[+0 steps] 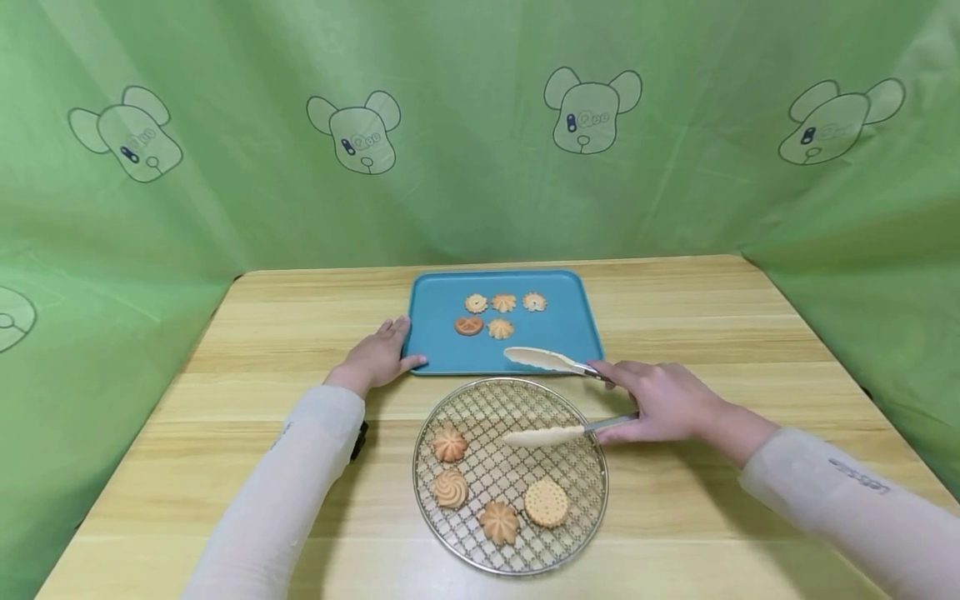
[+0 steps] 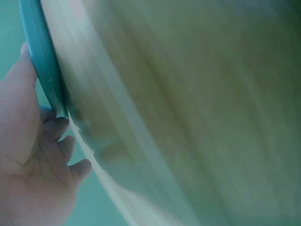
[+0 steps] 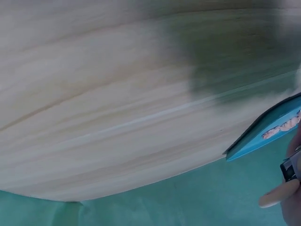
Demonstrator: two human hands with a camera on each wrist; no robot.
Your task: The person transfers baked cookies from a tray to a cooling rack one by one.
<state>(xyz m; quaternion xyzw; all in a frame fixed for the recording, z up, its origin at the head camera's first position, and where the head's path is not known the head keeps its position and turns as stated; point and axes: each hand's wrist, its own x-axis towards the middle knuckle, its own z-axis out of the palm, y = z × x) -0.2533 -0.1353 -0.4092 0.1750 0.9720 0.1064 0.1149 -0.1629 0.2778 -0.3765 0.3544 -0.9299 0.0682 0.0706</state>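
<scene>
Your right hand (image 1: 663,400) grips the tongs (image 1: 551,396) w/ tips apart over the rack (image 1: 577,508), left hand (image 1: 375,357) flat on tray (image 1: 435,350) edge; cookies (image 1: 450,444) on rack look light, crumbly — prob. pinch gently at the sides.

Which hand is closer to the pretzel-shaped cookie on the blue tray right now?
Left. The left hand rests at the blue tray's near-left edge, a short way from the pretzel cookie. The right hand holds the tongs farther off, by the round wire rack.
</scene>
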